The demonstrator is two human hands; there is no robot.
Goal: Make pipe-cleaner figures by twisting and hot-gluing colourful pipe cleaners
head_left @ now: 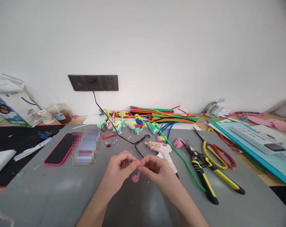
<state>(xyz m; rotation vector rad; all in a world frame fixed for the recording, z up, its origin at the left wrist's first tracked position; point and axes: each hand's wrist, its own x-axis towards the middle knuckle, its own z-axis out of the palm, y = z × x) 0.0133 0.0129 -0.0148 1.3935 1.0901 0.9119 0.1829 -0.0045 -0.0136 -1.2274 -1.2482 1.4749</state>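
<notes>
My left hand point(120, 170) and right hand point(154, 168) meet over the grey desk point(69, 192), both pinching 1 pink strip point(136, 178) between thumb and fingertips. Its upper part sits in my grip, and its lower end hangs below as a small coil; I cannot tell whether that coil touches the surface.

To my left I have a broad stretch of bare grey, running from my forearm out to the slanting left edge. Farther up that side lies the phone point(61, 149) with a pink rim, beside a blurred-out screen point(87, 146).

My right side is tighter. The pale glue gun point(166, 152) lies just beyond my right hand, nozzle pointing left, and a green stem point(187, 167) slants past it towards me. Next come the black-and-yellow shears point(201, 171), then the scissors point(216, 153) with 1 yellow and 1 red handle loop, near the right edge. Past that edge, a blue folder point(281, 171) rests on wood.

Ahead, a black cord point(120, 136) loops across the surface from the 3 wall plates point(94, 82). Bundled stems point(173, 118) and colourful bits line the far edge, near the white wall point(157, 47).
</notes>
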